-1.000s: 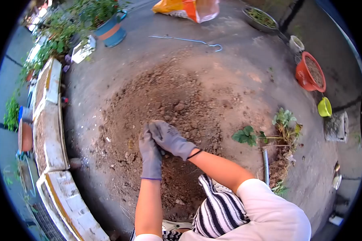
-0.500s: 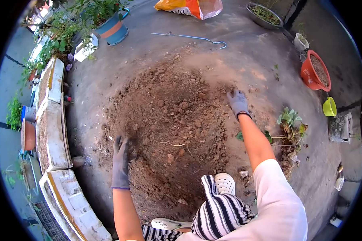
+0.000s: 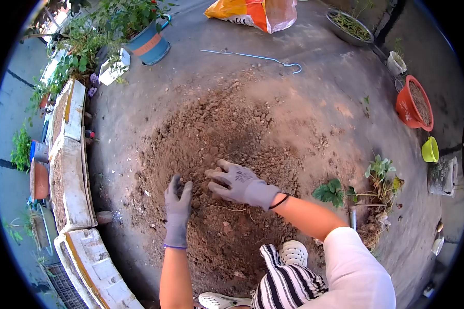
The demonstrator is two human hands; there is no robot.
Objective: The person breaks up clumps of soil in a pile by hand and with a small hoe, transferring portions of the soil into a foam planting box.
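A wide heap of loose brown soil lies on the ground in front of me. My left hand, in a grey glove, is over the left side of the soil with fingers apart. Near the middle of the heap is my right hand, gloved as well, palm down with its fingers spread toward the left. Neither hand shows anything held; whether the fingertips press into the soil I cannot tell. A thin pale root lies on the soil just below my right hand.
Uprooted leafy plants lie to the right. Beyond the soil are a blue wire hanger and an orange-and-white bag. White foam planters line the left; a red pot stands right. My white clog is at the heap's near edge.
My right hand has swept from the heap's far right edge inward to its middle, near my left hand. The left hand has shifted slightly right. The view has moved a little.
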